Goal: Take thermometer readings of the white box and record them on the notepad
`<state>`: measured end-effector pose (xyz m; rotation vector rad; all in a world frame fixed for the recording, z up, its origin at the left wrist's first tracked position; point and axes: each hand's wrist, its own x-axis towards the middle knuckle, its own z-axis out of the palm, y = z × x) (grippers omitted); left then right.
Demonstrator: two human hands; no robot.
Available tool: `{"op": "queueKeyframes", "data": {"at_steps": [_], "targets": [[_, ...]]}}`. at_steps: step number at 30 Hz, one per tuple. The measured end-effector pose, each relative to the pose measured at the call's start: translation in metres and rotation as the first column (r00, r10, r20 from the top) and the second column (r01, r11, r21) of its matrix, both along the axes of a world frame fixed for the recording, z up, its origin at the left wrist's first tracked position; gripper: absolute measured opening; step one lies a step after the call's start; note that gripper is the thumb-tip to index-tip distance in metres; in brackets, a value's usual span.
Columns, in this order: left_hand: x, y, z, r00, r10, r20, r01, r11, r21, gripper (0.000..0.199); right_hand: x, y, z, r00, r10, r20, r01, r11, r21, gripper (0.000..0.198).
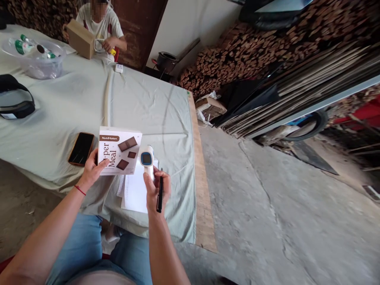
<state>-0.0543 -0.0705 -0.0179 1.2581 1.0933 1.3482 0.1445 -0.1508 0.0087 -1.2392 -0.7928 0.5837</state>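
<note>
My left hand [92, 168] grips a white NutriMotion box [118, 152] by its left side, thumb across the front, which shows brown chocolate squares. My right hand [157, 188] is closed around the handle of a white handheld infrared thermometer [147, 159] with a blue-rimmed dark screen facing me. A black pen [160, 194] is also tucked in the fingers of that hand. The box and thermometer are close together, over white paper sheets [135, 198] lying on the table. Left of the box rests a dark-screened phone [81, 149] in a brown case.
A cloth-covered table [148, 107] has a bare wooden edge [204, 213] at right. On it are a plastic basin [44, 67] of bottles, a black headset-like object [14, 97] and a small white device [119, 68]. Across sits another person [102, 27] holding a cardboard box [80, 38].
</note>
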Motion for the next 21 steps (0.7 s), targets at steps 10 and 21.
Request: {"op": "queueKeyframes", "data": {"at_steps": [10,21], "targets": [[0.010,0.042,-0.001,0.993,0.034,-0.117,-0.013,0.984,0.176,0.077,0.062,-0.043,-0.056,0.788,-0.029,0.615,0.204,0.955,-0.216,0.033],[0.039,-0.091,-0.010,0.600,0.080,-0.796,0.293,0.904,0.312,0.039,-0.002,-0.069,-0.051,0.979,0.123,0.165,-0.060,0.937,-0.344,0.015]]}}
